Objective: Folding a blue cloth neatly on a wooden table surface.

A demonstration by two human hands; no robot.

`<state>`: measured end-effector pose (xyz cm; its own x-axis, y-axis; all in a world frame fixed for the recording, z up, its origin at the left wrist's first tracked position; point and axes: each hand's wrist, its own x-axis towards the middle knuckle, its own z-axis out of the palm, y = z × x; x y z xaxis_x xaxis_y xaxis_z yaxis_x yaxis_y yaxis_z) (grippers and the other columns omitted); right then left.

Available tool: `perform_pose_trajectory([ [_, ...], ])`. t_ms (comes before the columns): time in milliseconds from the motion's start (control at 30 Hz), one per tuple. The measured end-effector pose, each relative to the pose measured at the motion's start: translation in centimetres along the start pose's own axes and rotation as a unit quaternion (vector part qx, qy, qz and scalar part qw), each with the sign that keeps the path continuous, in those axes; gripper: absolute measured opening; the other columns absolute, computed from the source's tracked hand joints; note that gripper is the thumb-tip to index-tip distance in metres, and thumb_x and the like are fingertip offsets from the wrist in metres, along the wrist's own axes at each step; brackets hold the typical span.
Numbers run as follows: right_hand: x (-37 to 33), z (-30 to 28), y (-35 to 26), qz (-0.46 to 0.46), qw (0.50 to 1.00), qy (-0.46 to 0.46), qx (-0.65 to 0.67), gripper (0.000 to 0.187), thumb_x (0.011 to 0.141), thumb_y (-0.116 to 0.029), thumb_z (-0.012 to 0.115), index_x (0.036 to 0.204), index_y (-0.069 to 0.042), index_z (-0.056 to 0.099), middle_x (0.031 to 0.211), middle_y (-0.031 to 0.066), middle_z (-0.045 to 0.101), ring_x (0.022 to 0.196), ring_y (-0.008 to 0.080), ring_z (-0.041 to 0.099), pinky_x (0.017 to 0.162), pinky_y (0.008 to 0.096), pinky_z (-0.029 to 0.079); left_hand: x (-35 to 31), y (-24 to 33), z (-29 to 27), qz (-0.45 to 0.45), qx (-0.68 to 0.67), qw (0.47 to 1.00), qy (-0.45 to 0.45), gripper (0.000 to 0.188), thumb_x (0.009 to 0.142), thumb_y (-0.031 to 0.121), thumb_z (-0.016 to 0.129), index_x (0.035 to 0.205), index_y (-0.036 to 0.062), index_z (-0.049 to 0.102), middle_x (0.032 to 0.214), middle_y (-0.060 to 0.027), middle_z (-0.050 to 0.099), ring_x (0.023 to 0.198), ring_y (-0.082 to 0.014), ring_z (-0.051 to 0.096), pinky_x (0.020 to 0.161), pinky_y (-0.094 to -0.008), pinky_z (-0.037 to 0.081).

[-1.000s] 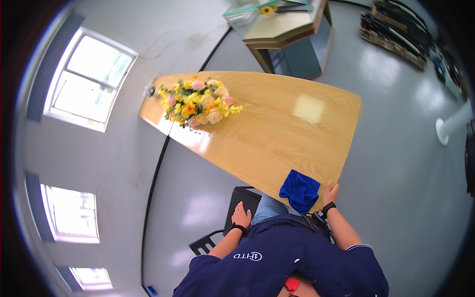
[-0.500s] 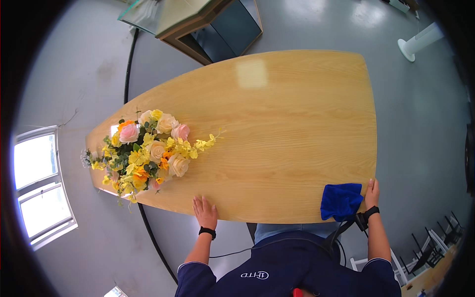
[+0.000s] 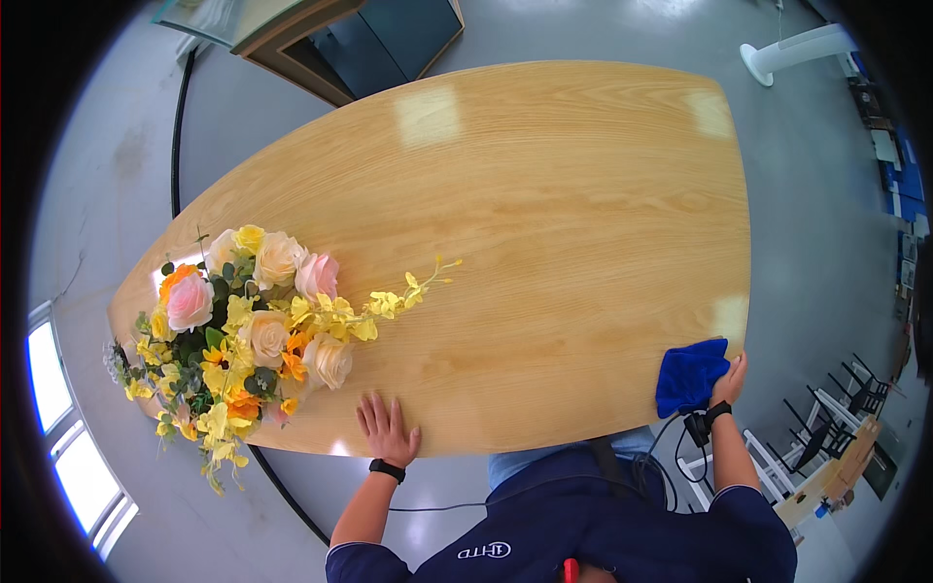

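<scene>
A long tapered wooden tabletop (image 3: pixel 544 223) spreads out before me. Near its front edge my left hand (image 3: pixel 392 435) lies palm down with its fingers spread, holding nothing. A flower arrangement (image 3: pixel 264 337) of cream and pink roses with yellow and orange blossoms stands on the narrow left end, just beyond that hand. At the right front corner my right hand (image 3: pixel 727 381) is closed at the side of a crumpled blue cloth (image 3: pixel 688 377). Part of its fingers is hidden against the cloth and the table edge.
A wood-framed cabinet (image 3: pixel 360 49) with a glass top stands behind the table. A white post (image 3: pixel 797 51) rises from the floor at far right. Chairs (image 3: pixel 836 418) and a wooden table are at lower right. A thin cable (image 3: pixel 437 508) crosses my front; windows (image 3: pixel 83 466) show at left.
My view has shifted closer to the table, so the flowers look larger and lower. The blue cloth has changed shape and now sits against my right hand. My left hand still rests flat.
</scene>
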<state>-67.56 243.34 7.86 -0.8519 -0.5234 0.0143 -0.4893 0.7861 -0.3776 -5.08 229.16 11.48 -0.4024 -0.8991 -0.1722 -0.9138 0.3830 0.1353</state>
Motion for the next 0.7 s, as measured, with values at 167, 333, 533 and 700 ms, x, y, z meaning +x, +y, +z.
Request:
perform_pose_trajectory([
  [167,0.3,-0.5,-0.5,-0.015,1.0,0.008,-0.005,0.034,0.094,-0.023,0.033,0.118,-0.003,0.046,0.109,0.0181,0.054,0.098,0.0317,0.052,0.084,0.0356,0.04,0.0,0.2,-0.1,0.008,-0.004,1.0,0.016,0.061,0.082,0.046,0.039,0.129,0.0071,0.035,0.138,-0.026,0.022,0.126,-0.0484,0.018,0.101,-0.0601,0.012],
  [333,-0.2,-0.6,-0.5,0.004,1.0,-0.01,0.022,0.034,0.094,-0.023,0.034,0.119,-0.003,0.045,0.11,0.018,0.054,0.1,0.0313,0.052,0.085,0.0353,0.039,-0.6,0.0,0.1,0.011,0.002,1.0,0.002,0.063,0.082,0.047,0.037,0.13,0.0074,0.031,0.138,-0.0261,0.019,0.126,-0.0493,0.016,0.099,-0.0621,0.011],
  [533,-0.3,-0.8,0.4,-0.002,1.0,-0.005,0.022,0.035,0.094,-0.022,0.033,0.12,0.0,0.043,0.111,0.0186,0.053,0.102,0.0304,0.051,0.087,0.0341,0.038,-0.3,-0.1,0.4,0.021,0.013,1.0,-0.003,0.063,0.082,0.048,0.034,0.127,0.0038,0.031,0.137,-0.0274,0.02,0.124,-0.052,0.016,0.098,-0.0645,0.011],
  [700,0.0,-0.9,1.2,0.011,0.997,-0.042,0.058,0.036,0.096,-0.023,0.031,0.122,0.0,0.04,0.113,0.0178,0.051,0.103,0.0269,0.049,0.09,0.032,0.035,-0.7,-0.3,0.1,0.027,0.01,1.0,-0.002,0.063,0.083,0.046,0.033,0.128,0.0031,0.029,0.136,-0.0294,0.019,0.123,-0.0533,0.017,0.096,-0.0653,0.013],
])
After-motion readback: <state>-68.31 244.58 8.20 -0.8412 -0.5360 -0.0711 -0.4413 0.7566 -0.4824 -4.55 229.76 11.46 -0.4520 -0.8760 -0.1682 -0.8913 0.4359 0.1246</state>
